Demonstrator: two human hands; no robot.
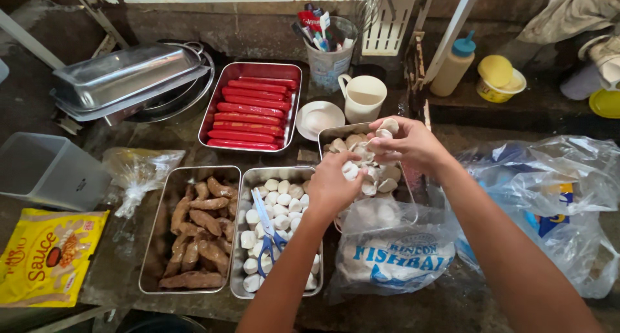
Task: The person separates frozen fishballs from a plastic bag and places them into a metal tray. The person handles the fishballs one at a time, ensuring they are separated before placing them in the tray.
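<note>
My left hand (pixel 334 183) and my right hand (pixel 408 142) meet over a steel tray (pixel 331 134) of flat white fish-ball pieces (pixel 381 178). Both hands pinch white pieces between their fingers, the right one holding some at its fingertips. Just below the hands lies a clear plastic bag (pixel 391 249) with blue print, holding more white balls. Left of it, a steel tray of white cylinder pieces (pixel 279 210) has blue-handled scissors (pixel 266 233) lying on top.
A tray of brown sausages (pixel 197 233) and a tray of red hot dogs (pixel 248 113) sit to the left. Behind are a cream mug (pixel 363 97), small white saucer (pixel 318 119), utensil cup (pixel 328 52), stacked steel pans (pixel 126 75). Yellow sauce pouch (pixel 45 255), grey tub (pixel 45 168), crumpled bags (pixel 549 191).
</note>
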